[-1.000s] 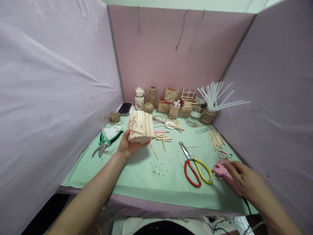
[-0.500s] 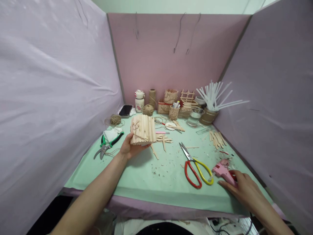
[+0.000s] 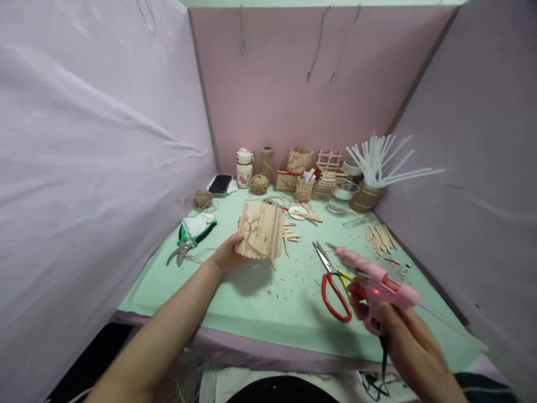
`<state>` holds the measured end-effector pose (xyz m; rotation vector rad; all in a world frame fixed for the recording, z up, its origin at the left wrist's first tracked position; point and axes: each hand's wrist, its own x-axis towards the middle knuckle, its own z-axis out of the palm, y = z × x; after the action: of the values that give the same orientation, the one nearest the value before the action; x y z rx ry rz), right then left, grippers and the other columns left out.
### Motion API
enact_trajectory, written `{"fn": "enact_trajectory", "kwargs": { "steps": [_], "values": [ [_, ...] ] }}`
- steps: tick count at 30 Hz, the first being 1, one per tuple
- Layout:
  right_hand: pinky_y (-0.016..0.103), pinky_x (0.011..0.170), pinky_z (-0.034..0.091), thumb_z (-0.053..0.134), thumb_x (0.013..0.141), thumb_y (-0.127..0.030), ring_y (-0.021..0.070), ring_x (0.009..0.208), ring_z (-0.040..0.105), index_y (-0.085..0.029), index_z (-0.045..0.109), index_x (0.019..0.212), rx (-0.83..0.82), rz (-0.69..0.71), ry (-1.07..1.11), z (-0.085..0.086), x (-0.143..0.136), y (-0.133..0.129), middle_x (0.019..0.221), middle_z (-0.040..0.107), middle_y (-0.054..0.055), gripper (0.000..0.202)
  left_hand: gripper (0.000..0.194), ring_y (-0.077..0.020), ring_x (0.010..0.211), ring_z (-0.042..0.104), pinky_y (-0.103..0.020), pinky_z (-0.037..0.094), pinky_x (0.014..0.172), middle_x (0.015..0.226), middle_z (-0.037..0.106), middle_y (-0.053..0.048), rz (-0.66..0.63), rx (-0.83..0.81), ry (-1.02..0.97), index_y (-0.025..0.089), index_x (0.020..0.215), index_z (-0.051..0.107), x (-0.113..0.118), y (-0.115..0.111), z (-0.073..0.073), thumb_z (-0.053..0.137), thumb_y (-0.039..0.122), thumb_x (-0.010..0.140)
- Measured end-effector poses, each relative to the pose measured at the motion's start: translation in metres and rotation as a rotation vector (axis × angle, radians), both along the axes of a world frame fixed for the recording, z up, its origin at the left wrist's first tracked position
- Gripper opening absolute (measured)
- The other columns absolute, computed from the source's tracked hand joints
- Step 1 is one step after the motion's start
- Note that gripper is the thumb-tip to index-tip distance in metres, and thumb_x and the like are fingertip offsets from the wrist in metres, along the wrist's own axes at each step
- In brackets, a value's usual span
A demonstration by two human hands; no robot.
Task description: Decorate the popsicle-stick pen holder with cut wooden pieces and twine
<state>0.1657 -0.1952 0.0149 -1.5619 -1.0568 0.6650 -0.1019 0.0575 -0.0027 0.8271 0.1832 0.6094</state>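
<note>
My left hand (image 3: 229, 252) grips a small wooden stick box (image 3: 264, 229) by its lower left side, above the table. Flat sticks side by side make up its facing wall, which carries a raised wooden decoration on the left and a thin curved strip lower down. In my right hand (image 3: 394, 324) is a pink hot glue gun (image 3: 373, 280), raised off the table, its nozzle pointing left toward the box and a small red light lit on its side. A glue stick pokes out of its back end. Scissors (image 3: 331, 280) with red and yellow handles lie beneath it, partly hidden.
Green-handled pruning shears (image 3: 184, 246) lie at left near a twine ball (image 3: 203, 199) and a phone (image 3: 220, 183). A bottle (image 3: 244, 168), pen cup (image 3: 305, 188), glass bowl (image 3: 342, 198) and jar of glue sticks (image 3: 367, 197) line the back. Loose wooden sticks (image 3: 380, 238) lie at right.
My right hand has lifted the glue gun off the table and brought it left, over the scissors. The box in my left hand has shifted slightly right and turned. The view has tilted down.
</note>
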Motion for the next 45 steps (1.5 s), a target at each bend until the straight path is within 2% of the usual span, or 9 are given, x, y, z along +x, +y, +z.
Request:
{"fn": "enact_trajectory", "kwargs": {
  "steps": [2,4,8,15,19,24,31,36,45],
  "values": [
    [0.027,0.059,0.054,0.048,0.090,-0.054,0.0196,0.067,0.064,-0.016,0.071,0.098,0.004,0.117,0.078,0.002,-0.029,0.006,0.084,0.071,0.010,0.045,0.049,-0.0302,0.106,0.064,-0.039,0.046,0.090,0.112,0.071,-0.012,-0.038,0.008,-0.004,0.015,0.116,0.067,0.000,-0.002,0.000,0.070,0.037,0.073],
    [0.025,0.055,0.051,0.046,0.092,-0.053,0.0181,0.066,0.062,-0.016,0.072,0.097,0.046,0.173,0.047,0.004,-0.052,0.014,0.082,0.070,0.009,0.045,0.049,-0.0294,0.103,0.066,-0.038,0.048,0.088,0.111,0.072,-0.012,-0.057,0.012,-0.002,0.014,0.116,0.067,0.000,-0.004,0.001,0.071,0.035,0.072],
    [0.023,0.052,0.048,0.045,0.093,-0.051,0.0159,0.064,0.058,-0.018,0.071,0.100,0.119,0.229,-0.105,0.006,-0.072,0.026,0.083,0.068,0.008,0.043,0.054,-0.0274,0.097,0.068,-0.038,0.049,0.088,0.109,0.073,-0.012,-0.041,0.021,0.017,0.014,0.121,0.062,0.001,-0.007,0.006,0.073,0.031,0.071],
    [0.024,0.052,0.047,0.043,0.094,-0.052,0.0170,0.064,0.055,-0.019,0.070,0.095,0.082,0.196,-0.131,0.010,-0.081,0.031,0.074,0.061,0.005,0.042,0.068,-0.0335,0.109,0.064,-0.042,0.048,0.093,0.116,0.070,-0.015,0.004,0.046,0.025,0.015,0.132,0.053,0.004,-0.011,0.010,0.073,0.028,0.068],
    [0.025,0.052,0.045,0.043,0.094,-0.051,0.0174,0.064,0.053,-0.020,0.070,0.094,0.096,0.198,-0.146,0.011,-0.083,0.032,0.074,0.059,0.005,0.041,0.068,-0.0354,0.112,0.063,-0.043,0.048,0.093,0.118,0.069,-0.015,0.001,0.064,0.019,0.014,0.132,0.053,0.006,-0.012,0.009,0.072,0.029,0.069],
    [0.026,0.053,0.045,0.042,0.095,-0.049,0.0180,0.063,0.054,-0.020,0.069,0.093,0.113,0.202,-0.204,0.003,-0.079,0.034,0.071,0.058,0.004,0.040,0.068,-0.0362,0.112,0.063,-0.045,0.048,0.093,0.121,0.068,-0.015,0.015,0.053,-0.011,0.017,0.132,0.052,0.006,-0.011,0.008,0.074,0.026,0.069],
    [0.027,0.054,0.046,0.040,0.096,-0.047,0.0180,0.064,0.056,-0.019,0.068,0.093,0.099,0.191,-0.266,-0.009,-0.076,0.035,0.075,0.062,0.005,0.040,0.071,-0.0338,0.115,0.062,-0.042,0.046,0.096,0.119,0.069,-0.014,0.016,0.049,0.018,0.015,0.135,0.049,0.005,-0.010,0.006,0.072,0.027,0.069],
    [0.025,0.050,0.044,0.039,0.096,-0.048,0.0167,0.060,0.054,-0.019,0.067,0.088,0.107,0.182,-0.285,-0.005,-0.077,0.035,0.071,0.061,0.005,0.041,0.069,-0.0343,0.112,0.063,-0.041,0.049,0.091,0.119,0.069,-0.015,0.019,0.056,0.019,0.015,0.133,0.051,0.005,-0.010,0.006,0.073,0.028,0.069],
    [0.026,0.051,0.045,0.039,0.096,-0.048,0.0166,0.058,0.054,-0.019,0.065,0.085,0.109,0.168,-0.301,0.000,-0.077,0.036,0.069,0.060,0.004,0.041,0.069,-0.0349,0.113,0.063,-0.043,0.048,0.094,0.124,0.066,-0.016,0.004,0.044,-0.004,0.014,0.134,0.050,0.005,-0.009,0.005,0.073,0.028,0.070]
  ]
}}
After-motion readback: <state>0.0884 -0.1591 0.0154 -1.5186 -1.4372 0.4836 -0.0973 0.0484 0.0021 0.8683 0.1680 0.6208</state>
